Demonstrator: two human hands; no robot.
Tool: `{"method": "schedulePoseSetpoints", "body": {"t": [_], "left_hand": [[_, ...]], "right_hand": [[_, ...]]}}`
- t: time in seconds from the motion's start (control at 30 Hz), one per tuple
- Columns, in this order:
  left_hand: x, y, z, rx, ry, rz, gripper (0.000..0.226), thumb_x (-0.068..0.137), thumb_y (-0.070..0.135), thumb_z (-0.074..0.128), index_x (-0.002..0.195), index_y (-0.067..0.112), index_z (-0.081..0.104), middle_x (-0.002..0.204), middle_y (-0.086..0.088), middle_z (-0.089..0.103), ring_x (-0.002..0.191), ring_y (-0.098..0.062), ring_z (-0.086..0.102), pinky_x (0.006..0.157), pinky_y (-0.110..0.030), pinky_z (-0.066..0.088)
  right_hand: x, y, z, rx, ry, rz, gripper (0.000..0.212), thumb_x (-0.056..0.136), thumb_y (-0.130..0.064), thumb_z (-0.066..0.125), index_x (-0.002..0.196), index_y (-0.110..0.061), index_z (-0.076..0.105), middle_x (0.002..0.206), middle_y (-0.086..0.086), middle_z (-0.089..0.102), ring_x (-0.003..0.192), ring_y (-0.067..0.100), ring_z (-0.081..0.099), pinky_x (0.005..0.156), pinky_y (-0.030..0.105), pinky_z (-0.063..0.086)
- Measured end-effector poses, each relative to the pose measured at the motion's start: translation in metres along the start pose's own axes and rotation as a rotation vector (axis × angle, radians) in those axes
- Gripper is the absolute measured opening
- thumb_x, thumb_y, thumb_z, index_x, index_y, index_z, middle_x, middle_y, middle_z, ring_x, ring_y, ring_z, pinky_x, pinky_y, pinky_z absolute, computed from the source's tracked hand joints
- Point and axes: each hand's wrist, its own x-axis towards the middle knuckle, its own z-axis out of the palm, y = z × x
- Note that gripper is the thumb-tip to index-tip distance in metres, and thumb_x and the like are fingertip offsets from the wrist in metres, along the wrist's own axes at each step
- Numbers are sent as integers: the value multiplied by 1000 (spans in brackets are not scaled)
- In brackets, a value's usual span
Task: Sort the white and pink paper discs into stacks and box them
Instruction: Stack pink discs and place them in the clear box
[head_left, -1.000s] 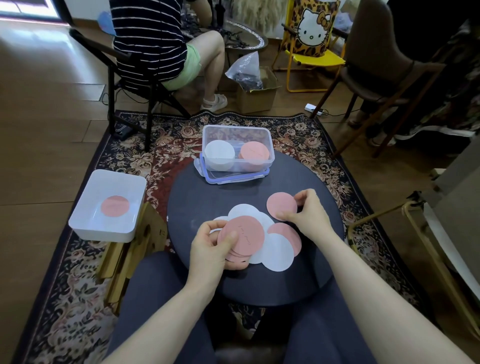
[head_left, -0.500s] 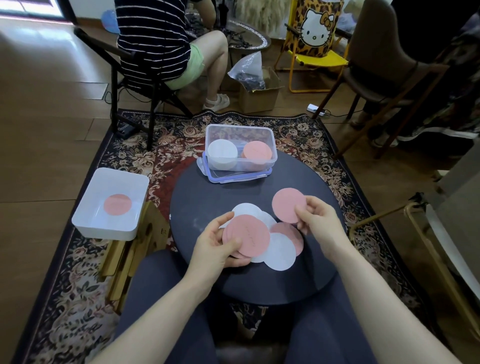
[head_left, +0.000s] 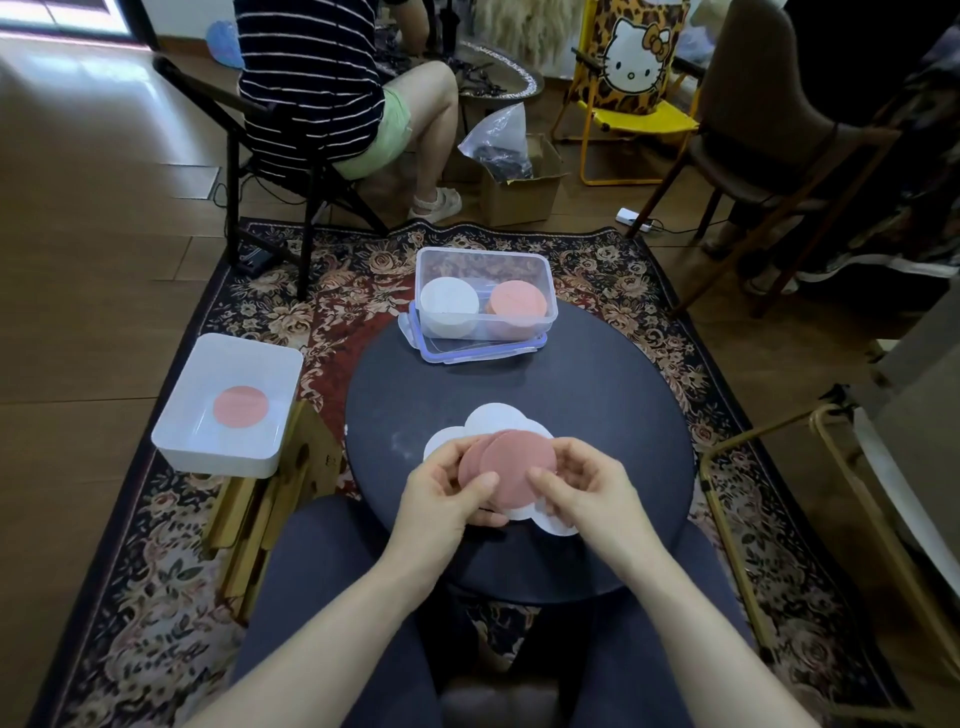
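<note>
Partly boxed: white stack (head_left: 449, 304) and pink stack (head_left: 518, 304) in box (head_left: 540, 270), upper centre. Left hand (head_left: 441, 499) and right hand (head_left: 587, 493) pinching pink discs (head_left: 514, 462); white discs (head_left: 493, 418) still loose beneath.

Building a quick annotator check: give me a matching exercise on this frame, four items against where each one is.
Items
1. pink stack
2. single pink disc
3. loose white discs
4. pink discs in hand

Places
A. lying on the round table, partly under the hands
B. in the clear box, right of the white stack
C. held between the left hand and right hand
D. in the white tray off the table's left side

Pairs: 1-B, 2-D, 3-A, 4-C
</note>
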Motion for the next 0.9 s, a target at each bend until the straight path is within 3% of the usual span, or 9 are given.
{"method": "schedulePoseSetpoints", "body": {"t": [0.1, 0.17, 0.23, 0.3, 0.4, 0.5, 0.73, 0.8, 0.9], "left_hand": [[-1, -3, -1, 327, 1, 213, 23, 88, 9, 60, 106, 24, 65, 100, 9, 70, 86, -8, 66, 77, -23, 53], [0, -6, -5, 741, 57, 506, 20, 92, 15, 54, 106, 25, 64, 100, 17, 68, 94, -3, 60, 80, -18, 44], [3, -9, -8, 1133, 108, 728, 21, 92, 25, 49, 106, 23, 64, 99, 15, 67, 88, -11, 56, 72, -25, 37], [5, -11, -9, 1335, 129, 795, 25, 91, 29, 47, 107, 20, 63, 93, 10, 66, 79, -19, 56, 66, -29, 33], [6, -9, -9, 1342, 71, 760, 27, 91, 29, 44, 114, 20, 55, 89, 5, 65, 74, -22, 59, 60, -33, 43], [3, -9, -10, 1180, -24, 631, 30, 92, 32, 38, 121, 26, 45, 103, 5, 65, 86, -18, 62, 62, -34, 53], [5, -11, -13, 1184, -55, 696, 24, 94, 29, 41, 112, 21, 54, 98, 7, 65, 82, -18, 62, 61, -34, 51], [5, -12, -11, 1225, -39, 707, 29, 92, 29, 42, 119, 20, 48, 99, 3, 66, 81, -20, 63, 60, -33, 52], [5, -14, -9, 1275, -26, 677, 40, 90, 28, 42, 128, 17, 41, 98, 0, 64, 79, -22, 63, 57, -34, 51]], "right_hand": [[-3, 7, -1, -95, 23, -130, 11, 83, -16, 65, 89, -26, 67, 84, 4, 65, 68, 13, 54, 63, 25, 45], [-6, 10, -2, -213, 49, -220, 15, 85, -16, 62, 88, -29, 65, 86, -6, 65, 72, 12, 53, 64, 20, 41], [-8, 12, -2, -293, 49, -285, 17, 86, -13, 61, 86, -30, 63, 87, -8, 64, 76, 13, 52, 66, 16, 37], [-8, 13, -2, -303, 37, -303, 18, 85, -13, 63, 85, -30, 61, 87, -7, 62, 78, 15, 52, 67, 17, 36], [-8, 13, -1, -297, 32, -302, 19, 85, -12, 66, 84, -31, 61, 87, -6, 61, 78, 16, 52, 67, 18, 36], [-9, 9, 2, -275, 27, -298, 21, 84, -9, 66, 86, -30, 62, 88, -9, 61, 74, 13, 53, 65, 14, 37], [-11, 9, 5, -324, 35, -341, 24, 86, -7, 65, 88, -32, 63, 89, -11, 60, 77, 15, 55, 62, 16, 40], [-13, 12, 3, -373, 11, -355, 25, 87, -9, 63, 97, -31, 64, 92, -14, 59, 80, 14, 55, 64, 16, 41], [-17, 17, 3, -570, 12, -458, 33, 92, -15, 57, 121, -28, 59, 102, -28, 53, 91, -4, 51, 74, 8, 40]]}}
